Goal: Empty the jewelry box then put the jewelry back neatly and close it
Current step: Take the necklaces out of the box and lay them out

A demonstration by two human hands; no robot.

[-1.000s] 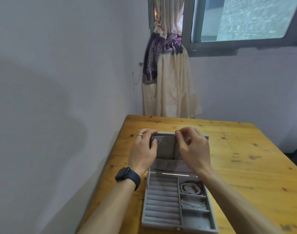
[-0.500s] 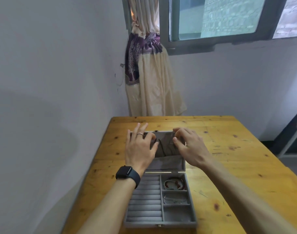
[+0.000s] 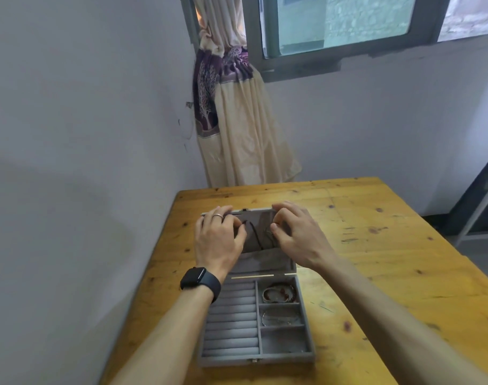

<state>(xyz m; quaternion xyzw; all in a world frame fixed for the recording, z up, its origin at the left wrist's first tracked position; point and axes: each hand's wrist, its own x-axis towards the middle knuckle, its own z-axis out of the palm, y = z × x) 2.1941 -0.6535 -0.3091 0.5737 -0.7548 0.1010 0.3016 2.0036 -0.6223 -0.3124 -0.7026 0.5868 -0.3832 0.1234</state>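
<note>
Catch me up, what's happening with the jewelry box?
A person has the left hand and right hand at the raised lid of the open grey jewelry box on a wooden table, fingers curled by the dark cord hanging inside it; whether they grip it is unclear. In the tray, a beaded bracelet and a silvery bracelet each sit in a compartment; the ring rolls look bare.

A grey velvet jewelry box [image 3: 255,359] lies open on the wooden worktop [image 3: 376,273], its lid [image 3: 265,262] tilted back. A dark cord necklace [image 3: 255,236] hangs inside the lid. Ring rolls [image 3: 231,323] fill the left half. On the right, a reddish beaded bracelet [image 3: 279,293] lies in the far compartment and a silver bracelet [image 3: 280,318] in the middle one.
</note>
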